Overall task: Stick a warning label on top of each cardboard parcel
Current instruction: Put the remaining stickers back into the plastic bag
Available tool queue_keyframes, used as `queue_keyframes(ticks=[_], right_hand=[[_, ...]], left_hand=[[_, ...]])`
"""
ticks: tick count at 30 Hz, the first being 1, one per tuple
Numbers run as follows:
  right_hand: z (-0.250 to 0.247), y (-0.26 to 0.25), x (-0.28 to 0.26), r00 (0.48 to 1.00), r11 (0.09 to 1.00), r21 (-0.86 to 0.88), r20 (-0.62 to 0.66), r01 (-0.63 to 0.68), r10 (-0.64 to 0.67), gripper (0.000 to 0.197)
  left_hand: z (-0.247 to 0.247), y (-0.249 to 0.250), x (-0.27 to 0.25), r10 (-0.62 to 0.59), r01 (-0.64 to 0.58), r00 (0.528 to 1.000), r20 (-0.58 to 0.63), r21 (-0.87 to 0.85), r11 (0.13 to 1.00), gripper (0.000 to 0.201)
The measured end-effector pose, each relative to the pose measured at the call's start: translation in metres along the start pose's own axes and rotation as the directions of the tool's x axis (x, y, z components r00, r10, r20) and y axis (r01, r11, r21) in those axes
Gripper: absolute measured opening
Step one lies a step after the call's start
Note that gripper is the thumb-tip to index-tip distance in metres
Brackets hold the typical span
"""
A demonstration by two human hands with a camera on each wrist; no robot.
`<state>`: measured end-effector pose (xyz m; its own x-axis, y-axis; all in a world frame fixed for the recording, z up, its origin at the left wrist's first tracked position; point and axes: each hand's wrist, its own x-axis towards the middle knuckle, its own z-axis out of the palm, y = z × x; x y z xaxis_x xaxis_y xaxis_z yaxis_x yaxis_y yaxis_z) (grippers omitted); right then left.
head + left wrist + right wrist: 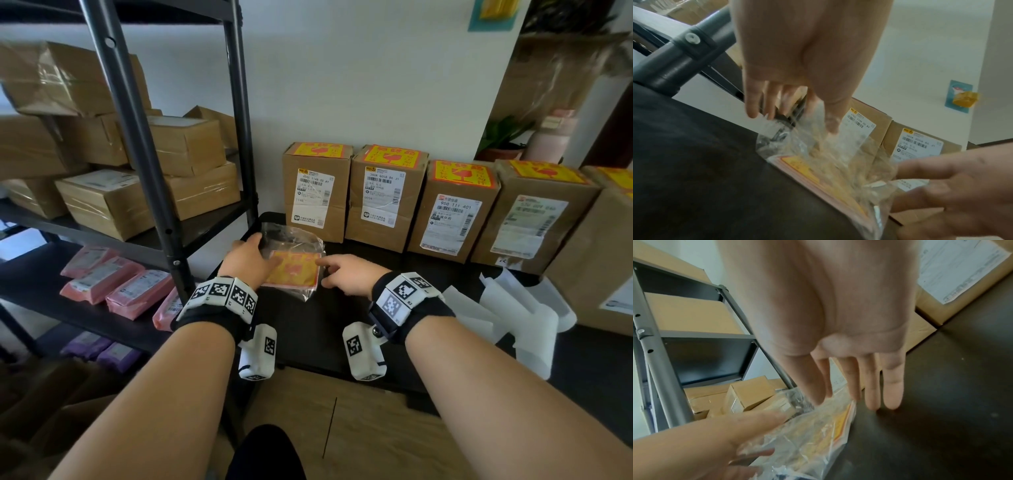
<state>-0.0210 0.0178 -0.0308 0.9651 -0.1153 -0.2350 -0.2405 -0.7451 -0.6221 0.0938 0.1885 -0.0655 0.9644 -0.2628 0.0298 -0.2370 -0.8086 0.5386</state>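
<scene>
Parcel (pixel 452 209) label: "900 111 401"

Right hand (pixel 838 318) fingers (pixel 893 386) straight beside label bag (pixel 807 439).

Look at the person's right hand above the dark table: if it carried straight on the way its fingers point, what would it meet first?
Probably the clear plastic bag of warning labels: the right hand points left at its near edge, with the left hand resting just beyond. Depth is uncertain.

Brown parcels (pixel 380 198) wore yellow labels (pixel 391 157) printed red, plus white barcode slips (pixel 383 190). The table (pixel 329 329) was black, the bag (pixel 294 246) clear, the mailers (pixel 113 281) pink, wristbands (pixel 222 294) black-and-white checked.
</scene>
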Motion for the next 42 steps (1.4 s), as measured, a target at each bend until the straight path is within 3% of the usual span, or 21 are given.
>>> queue_keyframes(ticks=[3,7,10,12,14,16,17,20,22,25,27,29,34,39,42], right_hand=[[-0.004,0.004,-0.001,0.991,0.988,0.157,-0.130,-0.008,0.028,0.040],[-0.008,0.010,0.000,0.979,0.974,0.221,-0.187,-0.044,0.086,0.042],[-0.013,0.017,-0.002,0.955,0.965,0.257,-0.271,-0.051,0.123,0.041],[-0.018,0.022,-0.003,0.921,0.955,0.294,-0.357,-0.048,0.157,0.038],[-0.025,0.027,-0.008,0.872,0.945,0.325,-0.450,-0.040,0.192,0.037],[-0.032,0.032,-0.014,0.806,0.948,0.316,-0.553,-0.029,0.209,0.036],[-0.035,0.034,-0.017,0.769,0.947,0.322,-0.600,-0.020,0.220,0.036],[-0.043,0.042,-0.024,0.696,0.939,0.341,-0.684,0.040,0.219,0.031],[-0.045,0.045,-0.028,0.703,0.950,0.306,-0.689,0.061,0.176,0.030],[-0.042,0.049,-0.032,0.806,0.981,0.191,-0.583,0.015,0.101,0.025],[-0.036,0.049,-0.032,0.901,0.989,0.140,-0.420,-0.058,0.112,0.025],[-0.030,0.046,-0.032,0.946,0.990,0.095,-0.299,-0.103,0.128,0.027],[-0.026,0.045,-0.027,0.944,0.992,0.089,-0.309,-0.095,0.118,0.031],[-0.039,0.052,-0.035,0.889,0.989,0.142,-0.446,-0.039,0.100,0.025],[-0.050,0.060,-0.046,0.846,0.981,0.193,-0.521,-0.009,0.110,0.025]], left_hand=[[-0.008,0.011,-0.007,0.017,-0.041,0.988,-0.152,-0.155,0.987,0.073],[-0.018,0.030,-0.016,-0.016,-0.072,0.964,-0.267,-0.315,0.946,0.064],[-0.021,0.046,-0.023,-0.015,-0.130,0.973,-0.229,-0.606,0.785,0.063],[-0.020,0.057,-0.030,-0.021,-0.072,0.993,-0.117,-0.737,0.672,0.065],[-0.017,0.068,-0.037,0.083,-0.066,0.997,-0.005,-0.655,0.753,0.048],[-0.009,0.078,-0.045,0.219,-0.147,0.963,0.158,-0.373,0.916,0.034],[-0.003,0.083,-0.051,0.239,-0.182,0.937,0.255,-0.228,0.957,0.034],[0.014,0.090,-0.058,0.195,-0.260,0.853,0.484,0.070,0.963,0.040],[0.017,0.091,-0.058,0.176,-0.290,0.816,0.550,0.126,0.949,0.041],[0.021,0.088,-0.051,0.141,-0.314,0.806,0.575,0.213,0.925,0.042],[0.022,0.084,-0.047,0.123,-0.296,0.806,0.578,0.215,0.931,0.040],[0.021,0.081,-0.045,0.110,-0.263,0.820,0.562,0.199,0.944,0.039],[0.013,0.082,-0.047,0.133,-0.273,0.852,0.506,0.214,0.938,0.036],[0.004,0.113,-0.051,0.248,-0.327,0.920,0.303,0.245,0.913,0.033],[0.004,0.138,-0.053,0.329,-0.383,0.900,0.285,0.159,0.910,0.033]])
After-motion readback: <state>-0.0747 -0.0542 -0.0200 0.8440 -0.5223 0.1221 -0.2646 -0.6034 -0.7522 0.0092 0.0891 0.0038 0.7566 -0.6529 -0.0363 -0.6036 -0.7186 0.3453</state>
